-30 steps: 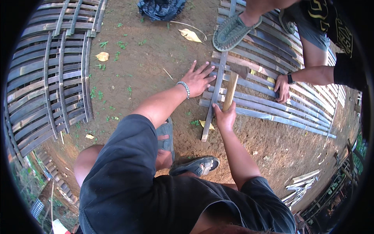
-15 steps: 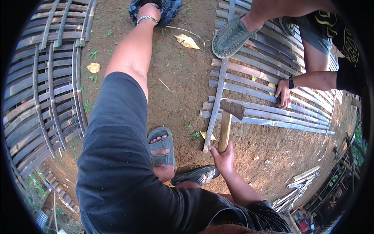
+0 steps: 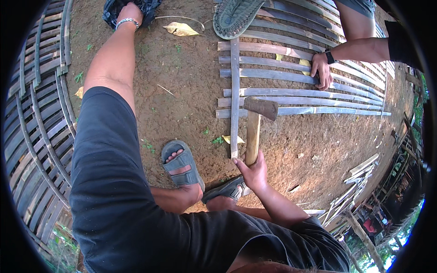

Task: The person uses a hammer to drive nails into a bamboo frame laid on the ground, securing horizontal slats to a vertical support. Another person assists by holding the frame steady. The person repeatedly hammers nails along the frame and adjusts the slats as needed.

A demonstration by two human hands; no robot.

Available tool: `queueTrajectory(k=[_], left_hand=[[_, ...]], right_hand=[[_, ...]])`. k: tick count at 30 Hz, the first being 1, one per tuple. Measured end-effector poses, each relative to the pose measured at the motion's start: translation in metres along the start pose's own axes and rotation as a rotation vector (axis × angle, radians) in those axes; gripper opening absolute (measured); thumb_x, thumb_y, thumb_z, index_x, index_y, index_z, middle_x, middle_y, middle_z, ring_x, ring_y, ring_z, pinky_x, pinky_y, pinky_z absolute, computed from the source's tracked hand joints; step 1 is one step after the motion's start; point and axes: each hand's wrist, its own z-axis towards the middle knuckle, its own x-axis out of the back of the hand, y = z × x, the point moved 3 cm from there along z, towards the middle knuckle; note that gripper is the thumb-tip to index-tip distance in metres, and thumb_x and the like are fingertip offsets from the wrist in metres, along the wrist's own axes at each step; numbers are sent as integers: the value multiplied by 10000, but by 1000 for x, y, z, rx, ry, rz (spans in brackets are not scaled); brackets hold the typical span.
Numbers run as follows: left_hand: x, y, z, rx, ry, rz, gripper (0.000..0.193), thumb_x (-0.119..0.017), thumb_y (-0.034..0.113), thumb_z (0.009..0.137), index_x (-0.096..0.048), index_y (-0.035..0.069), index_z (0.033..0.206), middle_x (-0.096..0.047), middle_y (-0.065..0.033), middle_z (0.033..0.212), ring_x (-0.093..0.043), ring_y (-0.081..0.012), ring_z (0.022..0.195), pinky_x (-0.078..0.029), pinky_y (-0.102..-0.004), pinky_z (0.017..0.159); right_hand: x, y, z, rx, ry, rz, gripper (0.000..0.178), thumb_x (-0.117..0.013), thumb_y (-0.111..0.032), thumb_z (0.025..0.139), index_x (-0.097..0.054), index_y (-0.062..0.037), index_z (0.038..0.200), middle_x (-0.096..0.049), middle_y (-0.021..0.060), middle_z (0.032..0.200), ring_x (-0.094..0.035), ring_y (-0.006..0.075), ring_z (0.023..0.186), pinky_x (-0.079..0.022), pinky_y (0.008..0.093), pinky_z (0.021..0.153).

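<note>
My left hand (image 3: 129, 14) reaches at the far left into a black plastic bag (image 3: 152, 6); its fingers are hidden inside. In my right hand (image 3: 256, 174) is the wooden handle of a hatchet (image 3: 253, 132), its rusty head pointing away from me. The thumb of that hand is at the near end of a thin crosspiece (image 3: 235, 91) of a bamboo slat panel (image 3: 291, 73) lying on the ground. Another person's hand (image 3: 322, 72), with a dark wristband, presses on the panel's slats. That person's sandalled foot (image 3: 234, 17) stands at the panel's far left edge.
More bamboo slat panels (image 3: 43, 113) lie along the left. Dry leaves (image 3: 180, 29) are scattered on the bare soil. Loose split sticks (image 3: 353, 191) are piled at the right. My sandalled feet (image 3: 183, 166) stand just left of the hatchet.
The view has shifted, so the panel and bag sit farther left and higher. My left hand is still in the bag, and my right hand still holds the hatchet by the crosspiece's end.
</note>
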Motion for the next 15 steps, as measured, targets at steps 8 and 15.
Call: queueTrajectory(k=[8,15], left_hand=[[6,-8,-3,-13,75,-2,351,-558,178,911,-677,102,1233,-678,-238,1231,-636,-401,1183,-502,-464,1015],[15,-23,3,-64,14,0,362,-680,254,872,-726,208,1228,-705,-161,1221,-658,-358,1157,-514,-432,1010]], right_hand=[[7,7,6,-15,34,74,486,-894,-265,784,-544,-25,1019,-670,125,840,-685,259,770,-545,398,693],[7,2,10,2,-13,31,507,-896,-277,781,-544,-15,1034,-668,134,853,-690,275,772,-550,406,698]])
